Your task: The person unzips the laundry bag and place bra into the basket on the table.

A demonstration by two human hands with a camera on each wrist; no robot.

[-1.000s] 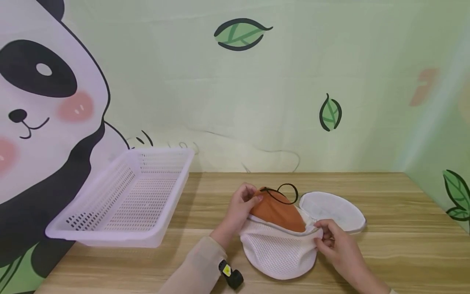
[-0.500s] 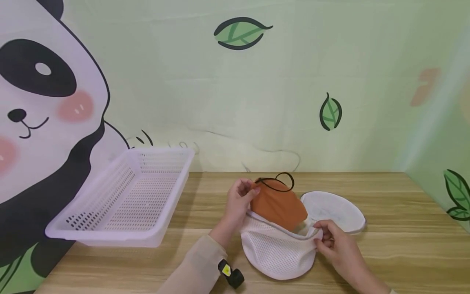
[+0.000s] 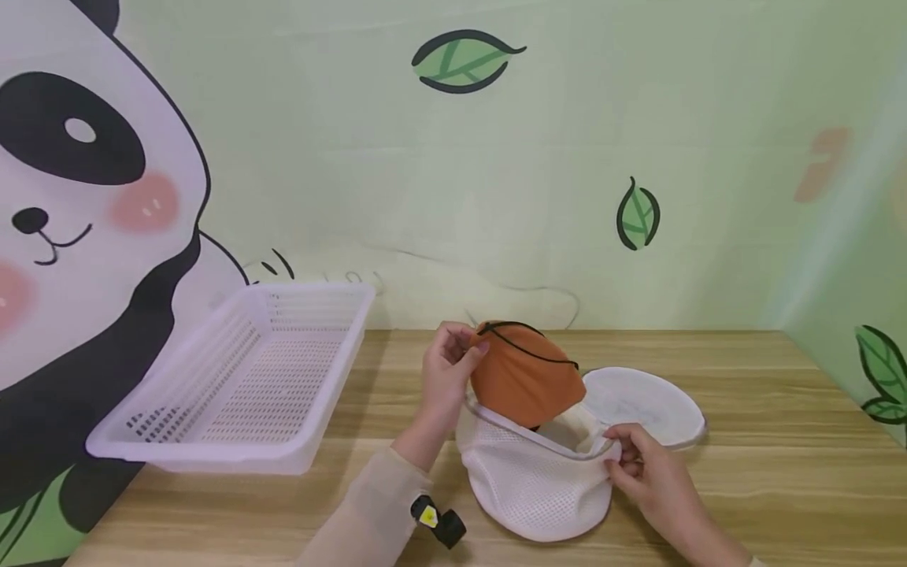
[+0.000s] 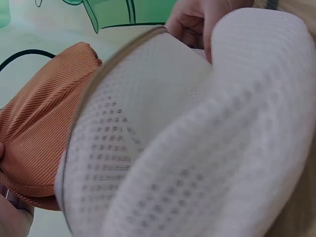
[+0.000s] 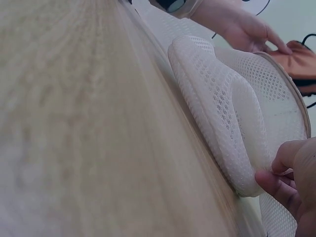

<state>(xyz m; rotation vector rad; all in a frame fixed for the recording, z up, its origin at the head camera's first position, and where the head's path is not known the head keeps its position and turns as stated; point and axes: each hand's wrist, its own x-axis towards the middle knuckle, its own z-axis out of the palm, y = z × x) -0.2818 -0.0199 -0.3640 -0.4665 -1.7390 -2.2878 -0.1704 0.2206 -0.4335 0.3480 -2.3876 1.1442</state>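
Note:
My left hand [image 3: 451,366] pinches the left edge of an orange ribbed cloth piece with thin black cords [image 3: 527,378]. Its exact kind is not clear. The cloth stands up out of the mouth of a white mesh laundry bag [image 3: 538,488], its lower edge at the zipped rim. At the rim's right side, my right hand [image 3: 655,480] pinches the mesh between thumb and fingers. In the right wrist view, the bag [image 5: 217,94] sags in a fold beside those fingertips. The left wrist view shows the bag's mouth [image 4: 163,74] gaping, the orange cloth [image 4: 44,118] outside it.
Behind the bag to the right, a round white panel [image 3: 645,405] lies on the wooden table [image 3: 794,488]. A white perforated plastic basket [image 3: 305,457] stands at the left. The green wall cloth [image 3: 340,157] with a panda print rises behind the table.
My left hand has moved up and left, drawing the orange cloth farther out of the laundry bag. The black loop now lies across the cloth. My right hand stays at the rim.

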